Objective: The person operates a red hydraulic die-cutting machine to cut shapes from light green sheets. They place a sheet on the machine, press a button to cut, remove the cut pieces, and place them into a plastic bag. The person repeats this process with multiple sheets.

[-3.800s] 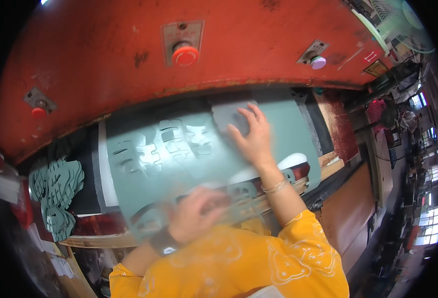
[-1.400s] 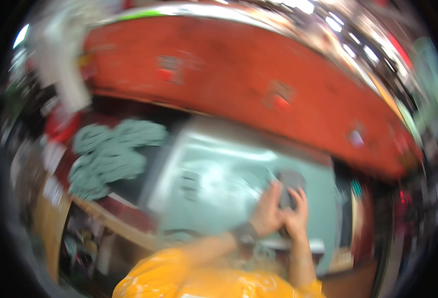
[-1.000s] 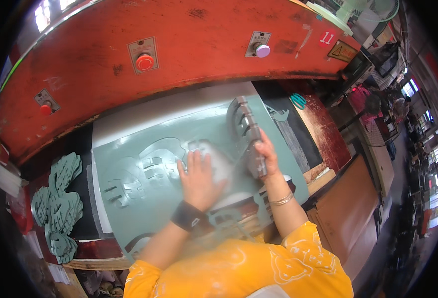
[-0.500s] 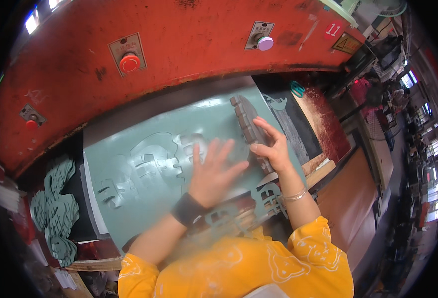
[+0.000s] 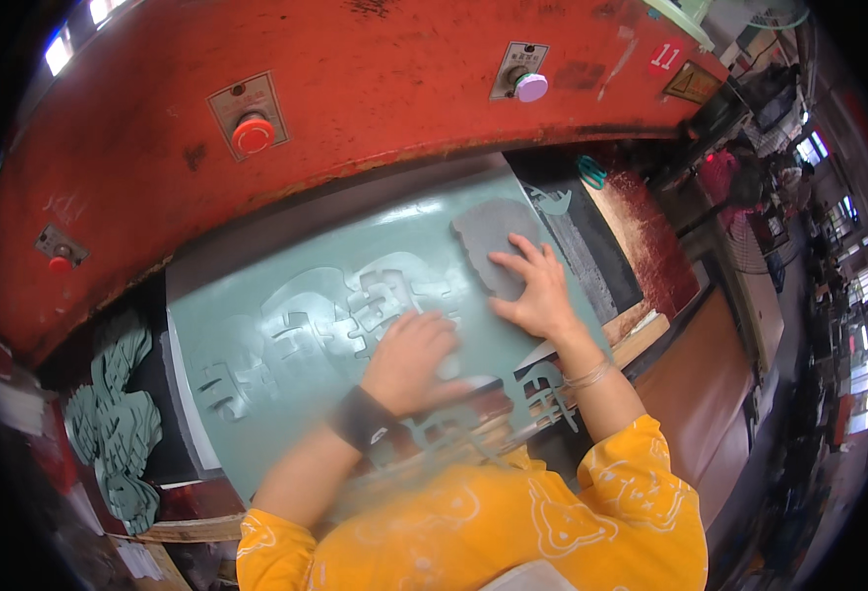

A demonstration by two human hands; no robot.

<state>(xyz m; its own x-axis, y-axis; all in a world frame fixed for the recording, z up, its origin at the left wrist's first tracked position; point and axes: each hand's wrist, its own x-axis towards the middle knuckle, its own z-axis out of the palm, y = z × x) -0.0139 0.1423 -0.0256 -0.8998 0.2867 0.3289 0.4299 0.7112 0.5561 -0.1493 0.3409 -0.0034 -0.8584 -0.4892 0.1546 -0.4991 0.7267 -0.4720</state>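
Observation:
A glossy green sheet (image 5: 355, 236) lies across the work surface, with curved, slotted outlines cut in it. On its right part is a grey cutting die (image 5: 488, 225) with a wavy edge, its broad face up. My right hand (image 5: 542, 295) rests on the die, fingers spread over its face and thumb near its lower edge. My left hand (image 5: 409, 362), slightly blurred, is low over the cut outlines, fingers stretched out and thumb apart. Nothing shows in it, though its palm side is hidden. Slotted green offcuts (image 5: 542, 389) hang at the sheet's near edge.
A red machine front (image 5: 375, 89) with push buttons (image 5: 254, 133) rises behind the sheet. Stacked green cut pieces (image 5: 124, 424) lie at left. Teal-handled scissors (image 5: 591, 172) and a green scrap (image 5: 554, 202) are at right. A wooden strip (image 5: 641, 340) edges the right side.
The die has tipped from standing on its edge to lying with its face up. My right hand has shifted onto that face. My left hand has moved slightly down and left.

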